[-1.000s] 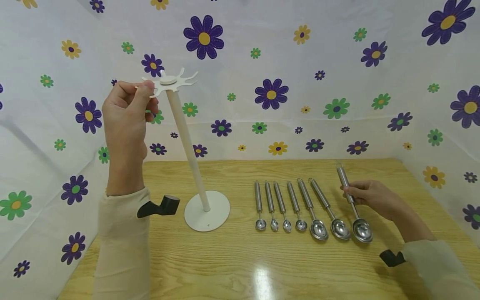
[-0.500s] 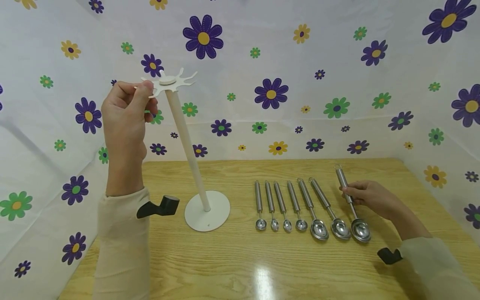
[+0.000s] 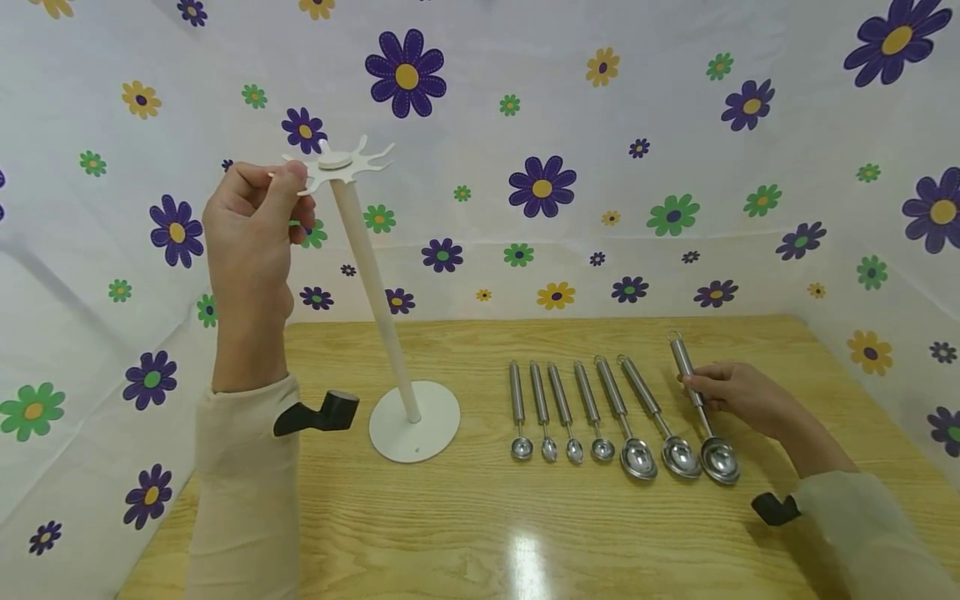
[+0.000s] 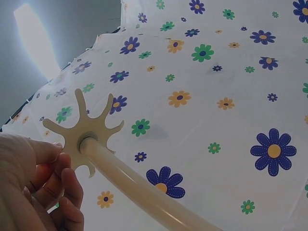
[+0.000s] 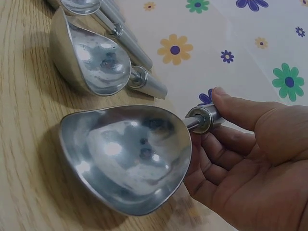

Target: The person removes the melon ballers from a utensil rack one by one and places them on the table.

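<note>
My left hand [image 3: 251, 225] pinches one prong of the white hook top [image 3: 337, 162] on an upright stand, whose pole [image 3: 375, 292] leans in the head view down to a round white base [image 3: 431, 429]. In the left wrist view the prongs [image 4: 106, 120] spread out from the pole's end. My right hand [image 3: 750, 396] pinches the handle of the rightmost large metal scoop [image 3: 720, 460]; its bowl [image 5: 130, 159] fills the middle of the right wrist view. To its left several more metal scoops and measuring spoons [image 3: 588, 408] lie in a row, handles pointing away.
The wooden table [image 3: 465, 533] ends at a flower-printed cloth [image 3: 480, 275] behind and at both sides. The neighbouring scoop [image 3: 680, 458] lies close beside the held one. The stand's base sits left of the row.
My right hand has shifted the large scoop slightly left, its bowl now closer to the neighbouring scoop. The left hand and the stand stay in place.
</note>
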`<state>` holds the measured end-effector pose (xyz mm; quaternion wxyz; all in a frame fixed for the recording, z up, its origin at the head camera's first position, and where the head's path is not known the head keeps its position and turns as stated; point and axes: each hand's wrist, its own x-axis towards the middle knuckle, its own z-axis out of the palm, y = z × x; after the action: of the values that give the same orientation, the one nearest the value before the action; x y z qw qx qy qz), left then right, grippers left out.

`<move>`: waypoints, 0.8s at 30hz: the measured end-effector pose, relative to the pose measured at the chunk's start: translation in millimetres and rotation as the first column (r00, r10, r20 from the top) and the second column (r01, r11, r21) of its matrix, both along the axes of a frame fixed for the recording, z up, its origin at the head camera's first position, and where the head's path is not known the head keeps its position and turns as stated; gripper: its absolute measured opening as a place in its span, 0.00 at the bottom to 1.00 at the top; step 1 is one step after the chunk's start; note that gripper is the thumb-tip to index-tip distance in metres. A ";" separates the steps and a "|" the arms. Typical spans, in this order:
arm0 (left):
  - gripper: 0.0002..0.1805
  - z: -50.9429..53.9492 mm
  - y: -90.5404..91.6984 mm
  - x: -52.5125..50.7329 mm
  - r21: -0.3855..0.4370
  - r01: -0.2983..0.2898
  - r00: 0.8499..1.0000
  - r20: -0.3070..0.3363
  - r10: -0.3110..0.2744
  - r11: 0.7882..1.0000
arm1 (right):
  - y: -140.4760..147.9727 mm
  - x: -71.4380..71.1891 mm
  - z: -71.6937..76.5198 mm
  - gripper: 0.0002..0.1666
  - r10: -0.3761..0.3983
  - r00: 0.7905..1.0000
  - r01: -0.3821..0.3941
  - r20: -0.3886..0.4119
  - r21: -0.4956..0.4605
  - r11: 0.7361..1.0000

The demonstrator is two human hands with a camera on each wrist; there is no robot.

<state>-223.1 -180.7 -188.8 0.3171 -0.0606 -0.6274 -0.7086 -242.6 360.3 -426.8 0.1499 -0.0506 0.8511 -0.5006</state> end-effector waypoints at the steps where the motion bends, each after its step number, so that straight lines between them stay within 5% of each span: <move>1: 0.13 0.0 -0.1 -0.1 0.001 0.001 1.000 -0.001 -0.001 1.000 | 0.0 -0.2 -0.3 0.31 0.000 1.000 0.000 0.000 -0.005 1.000; 14: 0.13 -0.7 -1.1 -0.4 0.014 0.003 1.000 -0.006 -0.003 1.000 | -0.6 -4.0 -6.2 0.33 -0.014 1.000 0.015 0.021 -0.066 0.998; 24: 0.15 -1.1 -1.3 -0.6 0.011 0.014 1.000 -0.012 -0.013 1.000 | -4.8 -3.4 -7.7 0.29 -0.038 0.999 0.038 -0.009 -0.018 0.999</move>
<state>-223.7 -182.0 -189.9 0.3165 -0.0673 -0.6211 -0.7138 -246.0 355.5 -434.5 0.1360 -0.0380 0.8481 -0.5106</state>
